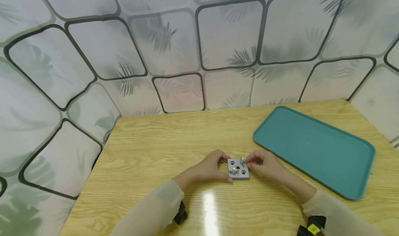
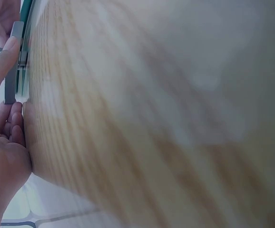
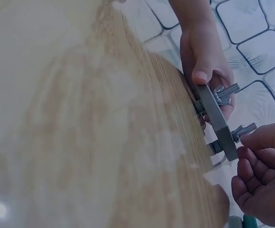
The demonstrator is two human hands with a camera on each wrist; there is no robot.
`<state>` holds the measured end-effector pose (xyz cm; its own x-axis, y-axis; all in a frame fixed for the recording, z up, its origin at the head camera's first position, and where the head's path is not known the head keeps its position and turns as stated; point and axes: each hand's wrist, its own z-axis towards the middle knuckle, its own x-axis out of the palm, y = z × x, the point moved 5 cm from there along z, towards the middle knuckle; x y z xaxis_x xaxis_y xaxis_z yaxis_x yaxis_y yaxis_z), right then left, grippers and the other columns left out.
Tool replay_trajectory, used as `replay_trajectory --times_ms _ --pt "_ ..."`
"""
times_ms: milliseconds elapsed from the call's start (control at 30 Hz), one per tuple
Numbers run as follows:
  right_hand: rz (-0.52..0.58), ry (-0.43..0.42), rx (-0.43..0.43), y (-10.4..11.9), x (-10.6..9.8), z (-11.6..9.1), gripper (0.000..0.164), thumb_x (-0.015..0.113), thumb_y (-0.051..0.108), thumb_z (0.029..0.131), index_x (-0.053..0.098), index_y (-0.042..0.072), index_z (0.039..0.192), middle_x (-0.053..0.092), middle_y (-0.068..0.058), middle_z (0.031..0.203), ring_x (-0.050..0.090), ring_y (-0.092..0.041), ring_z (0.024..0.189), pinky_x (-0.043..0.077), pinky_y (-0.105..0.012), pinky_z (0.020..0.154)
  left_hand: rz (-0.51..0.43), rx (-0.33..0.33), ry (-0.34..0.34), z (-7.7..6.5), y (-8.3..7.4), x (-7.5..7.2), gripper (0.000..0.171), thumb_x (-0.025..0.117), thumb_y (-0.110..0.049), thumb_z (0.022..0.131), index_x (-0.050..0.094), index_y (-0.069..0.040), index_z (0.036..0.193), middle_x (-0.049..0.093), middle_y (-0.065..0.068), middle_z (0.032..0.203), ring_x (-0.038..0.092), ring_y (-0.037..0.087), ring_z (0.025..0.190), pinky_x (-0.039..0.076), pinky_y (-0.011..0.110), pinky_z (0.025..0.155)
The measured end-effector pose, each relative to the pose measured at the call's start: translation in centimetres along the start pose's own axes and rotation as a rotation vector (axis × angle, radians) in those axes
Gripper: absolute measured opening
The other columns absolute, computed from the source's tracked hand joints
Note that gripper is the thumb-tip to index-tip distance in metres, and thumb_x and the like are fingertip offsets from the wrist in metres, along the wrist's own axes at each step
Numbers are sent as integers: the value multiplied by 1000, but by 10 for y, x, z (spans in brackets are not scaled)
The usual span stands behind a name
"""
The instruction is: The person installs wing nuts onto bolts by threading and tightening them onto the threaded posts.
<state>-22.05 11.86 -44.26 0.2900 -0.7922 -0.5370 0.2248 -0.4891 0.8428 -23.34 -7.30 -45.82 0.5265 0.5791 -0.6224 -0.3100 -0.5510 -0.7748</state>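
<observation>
A square grey metal plate (image 1: 239,175) with several round holes is held just over the wooden table. My left hand (image 1: 209,166) grips its left side, thumb at the near edge and fingers at the far one. Two bolts pass through the plate, their heads (image 3: 216,146) on the underside and threaded ends on top. One carries a wing nut (image 1: 233,171) at the near left corner. At the far right corner is a second wing nut (image 3: 239,132), which my right hand (image 1: 265,164) pinches between thumb and forefinger; the fingertips partly cover it.
A teal tray (image 1: 311,149) lies at an angle on the right of the wooden table (image 1: 156,146), beyond my right forearm. Patterned fabric (image 1: 174,42) hangs behind the table and along its left side.
</observation>
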Motion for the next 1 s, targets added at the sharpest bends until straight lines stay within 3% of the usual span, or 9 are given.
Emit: replay_trajectory --times_ms 133,367,633,1000 --pt "-6 -23 43 -2 -2 2 14 73 11 81 67 3 91 63 -2 78 55 -8 70 46 -22 62 -2 -9 4 0 1 1 62 88 -30 64 56 -12 114 50 -7 103 46 7 95 40 20 87" --pt "17 -58 49 -2 0 8 30 79 16 76 66 -1 97 64 -4 80 56 -10 71 47 -22 61 -17 -9 12 0 -1 0 61 87 -30 65 56 -11 114 50 -6 103 46 7 95 40 21 86" --pt "2 -74 59 -4 1 10 25 79 14 75 66 2 92 63 -3 77 56 -12 69 47 -23 60 -28 -11 16 -1 -3 -1 61 87 -28 66 55 -9 115 50 -5 103 46 8 96 40 21 86" --pt "-20 -6 2 0 0 -1 16 76 13 78 66 4 87 60 0 75 52 -6 67 45 -22 59 -21 -12 17 -1 -4 -2 61 87 -27 66 56 -10 115 51 -4 103 45 8 95 39 21 86"
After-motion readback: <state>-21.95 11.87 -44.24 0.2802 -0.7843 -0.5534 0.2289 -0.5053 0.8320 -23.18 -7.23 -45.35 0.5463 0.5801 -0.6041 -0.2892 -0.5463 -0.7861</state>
